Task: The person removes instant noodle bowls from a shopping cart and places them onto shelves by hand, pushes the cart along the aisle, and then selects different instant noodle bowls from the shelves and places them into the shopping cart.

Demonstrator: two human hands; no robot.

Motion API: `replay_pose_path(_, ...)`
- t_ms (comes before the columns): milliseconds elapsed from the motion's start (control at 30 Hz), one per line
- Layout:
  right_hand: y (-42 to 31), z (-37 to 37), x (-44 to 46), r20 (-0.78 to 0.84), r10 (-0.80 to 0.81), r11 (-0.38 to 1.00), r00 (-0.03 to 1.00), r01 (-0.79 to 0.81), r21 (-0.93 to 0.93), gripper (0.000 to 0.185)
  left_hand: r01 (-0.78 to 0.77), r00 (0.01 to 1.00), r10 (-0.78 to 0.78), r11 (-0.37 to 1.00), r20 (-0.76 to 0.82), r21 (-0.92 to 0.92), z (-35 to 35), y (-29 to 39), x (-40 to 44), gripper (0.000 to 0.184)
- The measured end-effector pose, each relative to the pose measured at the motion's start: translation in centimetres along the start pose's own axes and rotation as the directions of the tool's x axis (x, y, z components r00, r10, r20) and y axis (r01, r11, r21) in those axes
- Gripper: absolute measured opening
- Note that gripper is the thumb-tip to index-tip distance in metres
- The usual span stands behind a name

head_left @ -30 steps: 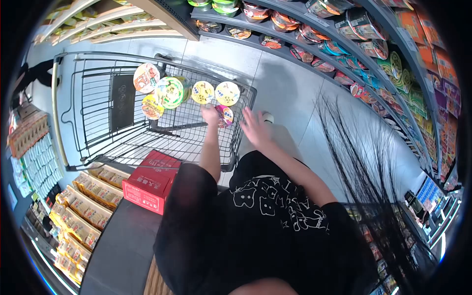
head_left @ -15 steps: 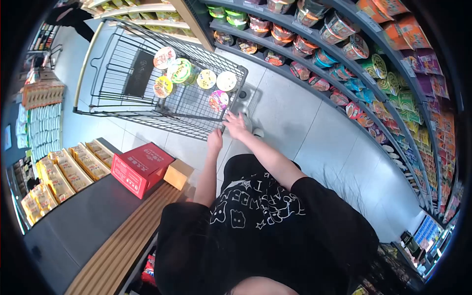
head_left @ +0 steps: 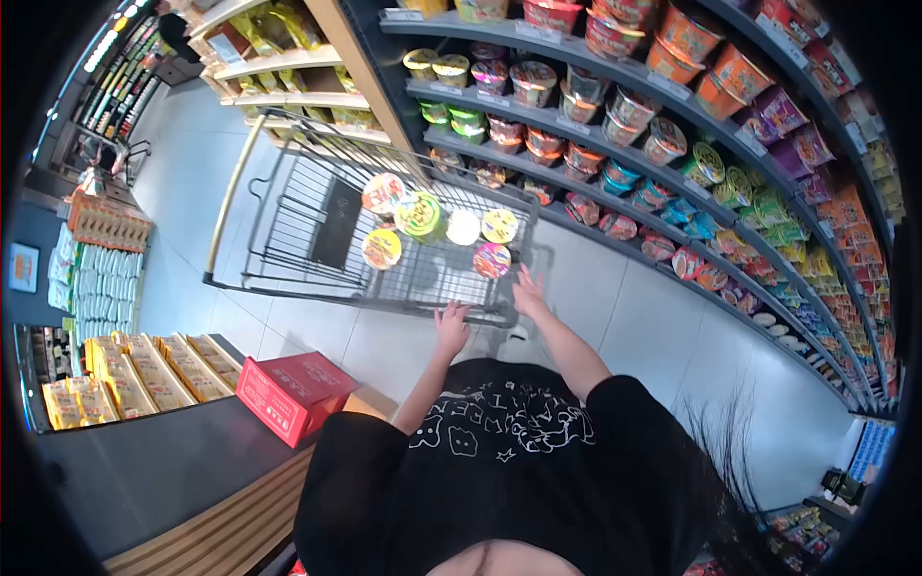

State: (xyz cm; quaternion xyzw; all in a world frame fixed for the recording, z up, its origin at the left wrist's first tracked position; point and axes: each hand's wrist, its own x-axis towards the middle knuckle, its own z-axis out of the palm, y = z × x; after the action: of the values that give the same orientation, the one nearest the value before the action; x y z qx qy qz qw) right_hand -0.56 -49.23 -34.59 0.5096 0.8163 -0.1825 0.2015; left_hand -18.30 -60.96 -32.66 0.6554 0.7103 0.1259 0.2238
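Directly ahead of me is a dark wire shopping cart holding several round instant noodle cups. Among them are a green-lidded cup, a yellow-lidded cup and a purple-and-pink-lidded cup. My left hand is at the cart's near side rim, fingers spread and pointing forward; whether it touches the rim is unclear. Close to the cart's right end corner, my right hand has its fingers extended and apart. Neither hand holds a cup.
Curved shelves packed with noodle cups and packets run along the right. On the left, a dark counter bears yellow packs and a red box. Wooden shelves stand behind the cart.
The view has shifted, so the cart sits lower and further right and more shelving shows. My left hand's fingers have spread from a closed shape; my hands are further apart.
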Motion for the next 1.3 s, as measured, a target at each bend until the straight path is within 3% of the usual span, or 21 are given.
replay_pose_path(67, -1.4, 1.3, 0.1, -0.279, 0.134, 0.96, 0.951, -0.055, 0.274, 0.056, 0.037, 0.975, -0.068, 0.988, -0.212, -0.147, -3.5, -3.1, -0.5, 0.042)
replay_pose_path(100, -2.8, -1.8, -2.2, -0.289, 0.109, 0.954, 0.951, -0.018, 0.3, 0.054, 0.04, 0.948, -0.092, 0.984, -0.305, -0.173, -5.2, -4.9, -0.3, 0.04)
replay_pose_path(133, -3.8, 0.0, -1.2, -0.404, 0.047, 0.959, 0.914, 0.071, 0.273, 0.05, 0.067, 0.906, -0.134, 0.982, -0.401, -0.175, -7.0, -7.1, -0.5, 0.039)
replay_pose_path(167, -4.8, -0.6, -1.2, -0.154, -0.056, 0.879, 0.986, 0.122, 0.461, 0.04, 0.09, 0.857, -0.169, 0.979, -0.487, -0.182, -9.3, -9.5, -0.3, 0.038)
replay_pose_path(200, -5.7, 2.7, -0.8, -0.254, -0.077, 0.739, 0.964, 0.226, 0.634, 0.034, 0.101, 0.785, -0.124, 0.992, -0.606, -0.073, -11.8, -12.2, -0.1, 0.038)
replay_pose_path(267, -8.3, 2.7, -2.9, -0.002, -0.054, 0.817, 0.999, 0.045, 0.575, 0.034, 0.218, 0.618, -0.089, 0.974, -0.781, 0.062, -17.3, -15.8, -0.6, 0.04)
replay_pose_path(300, -8.2, 3.2, -3.9, -0.006, -0.053, 0.821, 0.999, 0.047, 0.569, 0.034, 0.312, 0.533, -0.095, 0.946, -0.84, 0.091, -20.8, -15.6, -0.6, 0.042)
replay_pose_path(367, -7.0, 3.8, -5.2, -0.331, 0.066, 0.922, 0.941, 0.069, 0.38, 0.038, 0.501, 0.494, -0.114, 0.847, -0.862, 0.175, -25.5, -15.3, -0.1, 0.048)
replay_pose_path(400, -5.9, 3.9, -5.3, -0.333, 0.074, 0.923, 0.94, 0.061, 0.379, 0.038, 0.493, 0.495, -0.113, 0.853, -0.861, 0.172, -25.5, -17.0, 0.2, 0.048)
replay_pose_path(467, -3.8, 5.2, -5.9, -0.282, 0.117, 0.908, 0.952, 0.013, 0.42, 0.038, 0.408, 0.702, -0.113, 0.873, -0.703, 0.268, -24.0, -20.3, 1.0, 0.053)
replay_pose_path(500, -3.9, 5.0, -6.7, -0.283, 0.134, 0.905, 0.95, -0.001, 0.425, 0.038, 0.392, 0.709, -0.102, 0.88, -0.698, 0.27, -24.2, -20.0, 0.7, 0.053)
replay_pose_path(567, -2.3, 4.5, -7.8, -0.21, 0.178, 0.871, 0.961, -0.055, 0.489, 0.038, 0.466, 0.733, -0.28, 0.87, -0.62, 0.158, -23.4, -17.0, 0.7, 0.055)
replay_pose_path(600, -1.6, 4.8, -8.3, -0.213, 0.191, 0.866, 0.958, -0.062, 0.497, 0.038, 0.435, 0.721, -0.189, 0.872, -0.667, 0.223, -22.8, -16.7, 0.6, 0.059)
replay_pose_path(900, 5.4, 8.6, -15.2, -0.251, 0.356, 0.809, 0.9, -0.163, 0.565, 0.038, 0.377, 0.722, -0.146, 0.903, -0.676, 0.207, -17.2, -7.7, -0.7, 0.059)
replay_pose_path(967, 6.5, 9.8, -16.8, -0.391, 0.469, 0.826, 0.792, -0.238, 0.511, 0.032, 0.395, 0.731, -0.141, 0.885, -0.668, 0.246, -16.2, -5.5, -1.2, 0.062)
replay_pose_path(1000, 7.7, 10.5, -17.3, -0.391, 0.476, 0.825, 0.788, -0.245, 0.51, 0.032, 0.384, 0.732, -0.114, 0.884, -0.672, 0.268, -15.5, -3.8, -1.3, 0.063)
replay_pose_path(1067, 9.8, 11.9, -18.3, -0.444, 0.598, 0.771, 0.668, -0.328, 0.545, 0.03, 0.389, 0.765, -0.143, 0.88, -0.628, 0.273, -14.0, -0.9, -1.5, 0.063)
replay_pose_path(1167, 12.9, 13.1, -20.1, -0.373, 0.718, 0.688, 0.587, -0.523, 0.502, 0.025, 0.381, 0.798, -0.156, 0.878, -0.582, 0.288, -12.3, 3.2, -1.9, 0.062)
replay_pose_path(1200, 14.0, 13.8, -20.4, -0.37, 0.718, 0.687, 0.589, -0.52, 0.507, 0.025, 0.362, 0.832, -0.198, 0.901, -0.519, 0.237, -12.0, 4.1, -1.9, 0.061)
replay_pose_path(1267, 17.2, 16.0, -20.8, -0.311, 0.811, 0.581, 0.496, -0.749, 0.32, 0.026, 0.355, 0.864, -0.243, 0.915, -0.441, 0.191, -11.0, 6.4, -2.0, 0.059)
replay_pose_path(1300, 17.9, 15.8, -21.6, -0.305, 0.809, 0.584, 0.502, -0.747, 0.318, 0.026, 0.326, 0.891, -0.241, 0.929, -0.386, 0.173, -10.4, 7.5, -1.8, 0.053)
